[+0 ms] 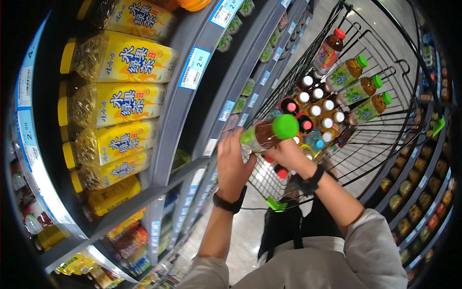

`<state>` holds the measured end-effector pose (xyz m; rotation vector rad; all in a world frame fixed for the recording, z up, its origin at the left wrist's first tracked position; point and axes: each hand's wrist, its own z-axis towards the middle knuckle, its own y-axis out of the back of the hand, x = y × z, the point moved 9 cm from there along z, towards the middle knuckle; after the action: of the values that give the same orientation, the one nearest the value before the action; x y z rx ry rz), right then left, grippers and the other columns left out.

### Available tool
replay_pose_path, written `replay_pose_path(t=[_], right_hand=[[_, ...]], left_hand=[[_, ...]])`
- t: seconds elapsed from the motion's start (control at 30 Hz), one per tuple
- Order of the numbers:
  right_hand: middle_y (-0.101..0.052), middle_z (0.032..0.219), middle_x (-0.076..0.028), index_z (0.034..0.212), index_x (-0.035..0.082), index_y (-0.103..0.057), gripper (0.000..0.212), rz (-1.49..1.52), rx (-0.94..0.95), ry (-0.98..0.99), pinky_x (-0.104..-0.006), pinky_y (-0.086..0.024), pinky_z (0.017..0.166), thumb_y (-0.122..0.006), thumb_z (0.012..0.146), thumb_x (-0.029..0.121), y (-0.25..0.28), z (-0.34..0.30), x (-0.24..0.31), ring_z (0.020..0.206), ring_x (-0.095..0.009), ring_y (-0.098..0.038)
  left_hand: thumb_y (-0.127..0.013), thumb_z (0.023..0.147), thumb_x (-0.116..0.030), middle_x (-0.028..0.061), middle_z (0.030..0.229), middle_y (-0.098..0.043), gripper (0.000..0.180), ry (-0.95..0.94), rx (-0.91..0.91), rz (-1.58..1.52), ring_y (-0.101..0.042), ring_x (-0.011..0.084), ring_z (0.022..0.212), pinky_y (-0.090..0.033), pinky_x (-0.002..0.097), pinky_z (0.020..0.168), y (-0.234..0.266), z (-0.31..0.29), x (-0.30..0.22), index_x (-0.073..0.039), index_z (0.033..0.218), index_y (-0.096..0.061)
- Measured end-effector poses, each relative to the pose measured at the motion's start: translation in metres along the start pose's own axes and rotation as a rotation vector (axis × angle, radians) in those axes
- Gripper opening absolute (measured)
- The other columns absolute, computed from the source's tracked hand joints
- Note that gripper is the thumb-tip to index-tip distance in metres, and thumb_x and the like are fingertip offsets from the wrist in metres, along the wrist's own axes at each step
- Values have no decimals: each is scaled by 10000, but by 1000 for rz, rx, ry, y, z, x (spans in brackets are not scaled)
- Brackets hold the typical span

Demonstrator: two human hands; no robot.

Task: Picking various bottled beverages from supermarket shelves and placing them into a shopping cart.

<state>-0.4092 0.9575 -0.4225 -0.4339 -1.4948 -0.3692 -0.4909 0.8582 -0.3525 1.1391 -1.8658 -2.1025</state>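
One glossy, round-capped plastic bottle lies in the left fingers

a black wire cart I stood at, white-capped bottles and green-capped bottles that sat inside, a grey shelf on my left, where yellow-capped bottles stood in a row

Glossy plastic bottle, cloth shirt
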Motion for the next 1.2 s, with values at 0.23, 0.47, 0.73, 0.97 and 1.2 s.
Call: replay_pose_path(t=[0.23,0.47,0.73,0.97,1.2], right_hand=[[-581,1292,-154,1312,68,-518,465,-340,-30,160,-421,-511,943,-595,855,33,-23,84,31,1147,-366,-593],[-551,1310,-156,1306,84,-534,453,-256,-115,173,-430,-521,910,-595,859,128,2,78,38,1102,-366,-605],[-691,1005,-101,1099,16,-656,230,-257,-380,-251,-306,-520,743,-563,889,28,195,-60,-25,843,-177,-664],[-633,1047,-15,1194,55,-587,259,73,-669,-639,-278,-541,701,-556,937,69,304,-158,-70,907,-97,-613],[-508,1279,-110,1474,39,-323,691,380,-982,-861,-270,-582,646,-639,867,135,340,-188,-107,951,-157,-611]], left_hand=[[-764,715,26,138,1182,-667,528,30,-307,-379,-645,284,1095,-499,364,952,13,56,73,-1,1214,-589],[-826,787,-150,125,1138,-706,440,171,-320,-399,-677,218,1027,-511,334,905,-5,118,130,43,1141,-650],[-794,820,-80,156,1175,-671,459,354,-271,-545,-645,221,1071,-495,334,944,-25,180,137,59,1201,-578],[-778,859,-195,162,1226,-650,531,243,-250,-327,-606,235,1142,-448,340,984,-9,215,154,63,1267,-557],[-662,897,-205,161,1055,-714,253,459,6,240,-695,242,957,-521,346,837,-33,158,36,-9,1052,-703]])
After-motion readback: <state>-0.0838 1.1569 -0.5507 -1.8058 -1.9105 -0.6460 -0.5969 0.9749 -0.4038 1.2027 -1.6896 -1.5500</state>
